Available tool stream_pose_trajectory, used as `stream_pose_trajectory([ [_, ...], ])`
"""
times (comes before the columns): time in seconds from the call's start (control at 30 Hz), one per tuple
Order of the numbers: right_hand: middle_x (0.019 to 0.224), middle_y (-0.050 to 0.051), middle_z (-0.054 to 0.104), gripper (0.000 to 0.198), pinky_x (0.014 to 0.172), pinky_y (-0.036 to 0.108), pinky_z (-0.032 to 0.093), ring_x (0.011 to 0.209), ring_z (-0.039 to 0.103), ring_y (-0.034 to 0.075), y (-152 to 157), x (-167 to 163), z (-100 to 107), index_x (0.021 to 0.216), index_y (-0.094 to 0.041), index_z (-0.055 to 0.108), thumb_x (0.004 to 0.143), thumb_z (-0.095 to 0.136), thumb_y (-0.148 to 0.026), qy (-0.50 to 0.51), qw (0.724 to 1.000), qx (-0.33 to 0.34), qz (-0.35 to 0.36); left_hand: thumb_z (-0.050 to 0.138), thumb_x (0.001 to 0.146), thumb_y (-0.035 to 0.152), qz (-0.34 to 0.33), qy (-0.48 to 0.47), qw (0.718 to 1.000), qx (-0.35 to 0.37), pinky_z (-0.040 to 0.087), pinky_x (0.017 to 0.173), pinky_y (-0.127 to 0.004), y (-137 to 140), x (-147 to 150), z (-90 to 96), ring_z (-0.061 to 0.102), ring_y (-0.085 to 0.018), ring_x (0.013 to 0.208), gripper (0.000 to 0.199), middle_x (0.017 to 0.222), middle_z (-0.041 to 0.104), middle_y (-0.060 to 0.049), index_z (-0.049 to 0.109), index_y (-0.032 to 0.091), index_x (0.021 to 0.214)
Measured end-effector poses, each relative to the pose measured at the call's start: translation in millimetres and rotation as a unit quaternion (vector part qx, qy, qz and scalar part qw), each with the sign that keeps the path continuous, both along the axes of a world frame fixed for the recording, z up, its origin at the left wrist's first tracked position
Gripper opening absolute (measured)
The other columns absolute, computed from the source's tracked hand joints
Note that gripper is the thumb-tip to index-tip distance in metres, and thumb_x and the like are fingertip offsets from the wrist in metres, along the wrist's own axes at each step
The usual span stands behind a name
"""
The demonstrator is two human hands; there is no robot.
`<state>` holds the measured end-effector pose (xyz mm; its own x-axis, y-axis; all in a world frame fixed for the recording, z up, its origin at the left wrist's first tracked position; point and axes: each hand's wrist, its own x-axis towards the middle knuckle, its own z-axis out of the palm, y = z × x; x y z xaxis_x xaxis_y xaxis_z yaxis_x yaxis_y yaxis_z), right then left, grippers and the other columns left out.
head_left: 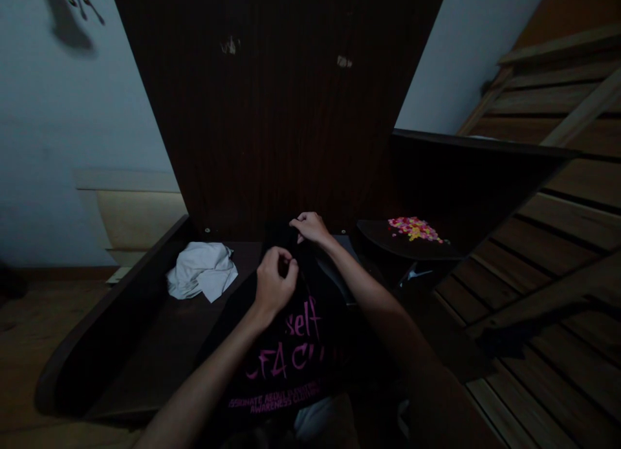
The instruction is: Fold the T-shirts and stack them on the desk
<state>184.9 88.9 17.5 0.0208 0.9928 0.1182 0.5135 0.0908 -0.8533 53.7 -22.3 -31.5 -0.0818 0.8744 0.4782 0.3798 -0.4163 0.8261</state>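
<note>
A black garment with pink lettering (295,342) is spread in front of me, its lower part toward my lap. My left hand (275,282) is closed on the dark cloth, thumb and forefinger curled toward each other. A little farther off and to the right, my right hand (312,228) pinches the upper part of the same cloth. The dimness hides the garment's edges and its exact kind. To the left of my left hand, a crumpled white cloth (201,271) lies on the dark wooden surface (145,365).
A dark wooden panel (291,132) rises straight behind my hands. At the right, a small rounded shelf (383,235) carries a heap of pink, red and yellow small pieces (416,229). Wooden slatted framing (548,242) stands farther right. A raised side board (111,313) borders the left.
</note>
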Motion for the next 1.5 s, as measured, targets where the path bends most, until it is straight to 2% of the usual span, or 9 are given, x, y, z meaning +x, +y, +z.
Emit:
stream_pose_trajectory([
  [0.1, 0.038, -0.005, 0.055, 0.025, 0.038, 0.015, 0.04, 0.039, 0.063, 0.014, -0.6, -1.8, 3.2, 0.061, -0.02, 0.049, 0.08, 0.065, -0.019, -0.007, 1.0, 0.002, 0.006, 0.061, 0.081, 0.038, -0.076, 0.013, 0.989, -0.127, 0.048, 0.071, -0.034, -29.9, 19.7, -25.4, 0.065, -0.02, 0.07, 0.017, 0.071, 0.064, -0.001, 0.051, 0.026, 0.089],
  [0.27, 0.038, -0.005, 0.055, 0.024, 0.04, 0.016, 0.041, 0.04, 0.064, 0.015, 0.6, -2.6, 4.4, 0.062, -0.02, 0.05, 0.081, 0.065, -0.019, -0.011, 1.0, 0.001, 0.008, 0.072, 0.071, 0.036, -0.098, -0.182, 0.949, -0.238, 0.048, 0.066, -0.028, -41.2, 54.4, -66.9, 0.065, -0.016, 0.068, 0.049, 0.074, 0.061, 0.003, 0.038, 0.026, 0.106],
  [0.37, 0.037, -0.005, 0.055, 0.025, 0.04, 0.015, 0.041, 0.04, 0.065, 0.015, 3.0, -1.7, 3.8, 0.061, -0.02, 0.049, 0.081, 0.064, -0.019, -0.012, 1.0, -0.003, 0.002, 0.068, 0.073, 0.031, -0.086, -0.222, 0.949, -0.206, 0.045, 0.06, -0.024, -46.1, 63.5, -71.1, 0.06, -0.012, 0.06, 0.044, 0.071, 0.054, 0.006, 0.038, 0.026, 0.105],
  [0.67, 0.039, -0.003, 0.057, 0.026, 0.041, 0.017, 0.043, 0.042, 0.066, 0.018, 11.2, 8.3, -2.9, 0.062, -0.021, 0.048, 0.082, 0.065, -0.018, 0.016, 1.0, -0.006, -0.004, 0.06, 0.074, 0.017, 0.036, -0.026, 0.998, -0.055, 0.05, 0.065, -0.032, -61.7, 21.4, -49.4, 0.057, -0.016, 0.064, 0.026, 0.087, 0.057, -0.003, 0.057, 0.028, 0.097],
  [0.83, 0.039, -0.005, 0.056, 0.024, 0.04, 0.015, 0.042, 0.038, 0.063, 0.014, 7.7, 10.3, 1.1, 0.064, -0.02, 0.049, 0.081, 0.065, -0.016, 0.02, 1.0, -0.004, -0.015, 0.058, 0.078, 0.017, 0.105, 0.072, 0.992, -0.004, 0.056, 0.075, -0.038, -59.5, -12.2, -51.5, 0.065, -0.022, 0.087, 0.037, 0.118, 0.054, -0.011, 0.058, 0.026, 0.114],
  [1.03, 0.049, -0.007, 0.056, 0.02, 0.035, 0.013, 0.039, 0.035, 0.053, 0.007, 5.9, 9.3, -1.5, 0.063, -0.019, 0.051, 0.078, 0.064, -0.019, 0.012, 0.998, 0.06, -0.016, 0.053, 0.084, 0.017, 0.124, 0.161, 0.979, 0.008, 0.057, 0.073, -0.042, -55.9, -21.4, -66.2, 0.068, -0.029, 0.098, 0.02, 0.139, 0.047, -0.015, 0.057, 0.025, 0.103],
  [1.23, 0.112, 0.005, 0.068, 0.021, 0.042, 0.017, 0.046, 0.06, 0.063, 0.009, 14.4, 13.7, -8.4, 0.058, -0.018, 0.046, 0.073, 0.059, -0.023, 0.047, 0.99, 0.133, 0.014, 0.045, 0.086, 0.012, 0.115, 0.177, 0.977, 0.039, 0.054, 0.086, -0.042, -49.0, -26.8, -77.1, 0.066, -0.028, 0.102, 0.035, 0.109, 0.066, -0.013, 0.052, 0.023, 0.118],
  [1.4, 0.081, 0.002, 0.071, 0.022, 0.053, 0.02, 0.047, 0.075, 0.065, 0.016, 20.2, 17.9, -12.8, 0.057, -0.021, 0.041, 0.07, 0.056, -0.029, 0.095, 0.984, 0.151, 0.013, 0.041, 0.088, 0.014, 0.16, 0.249, 0.954, 0.051, 0.051, 0.088, -0.044, -41.8, -44.5, -66.5, 0.063, -0.03, 0.101, 0.036, 0.107, 0.066, -0.018, 0.054, 0.013, 0.121],
  [1.5, 0.086, 0.006, 0.073, 0.029, 0.061, 0.025, 0.05, 0.084, 0.067, 0.019, 17.3, 20.4, -12.2, 0.056, -0.023, 0.034, 0.071, 0.057, -0.033, 0.164, 0.966, 0.183, 0.075, 0.039, 0.09, 0.021, 0.202, 0.334, 0.92, 0.014, 0.051, 0.082, -0.046, -40.2, -60.2, -50.6, 0.061, -0.032, 0.092, 0.029, 0.089, 0.067, -0.017, 0.062, 0.011, 0.105],
])
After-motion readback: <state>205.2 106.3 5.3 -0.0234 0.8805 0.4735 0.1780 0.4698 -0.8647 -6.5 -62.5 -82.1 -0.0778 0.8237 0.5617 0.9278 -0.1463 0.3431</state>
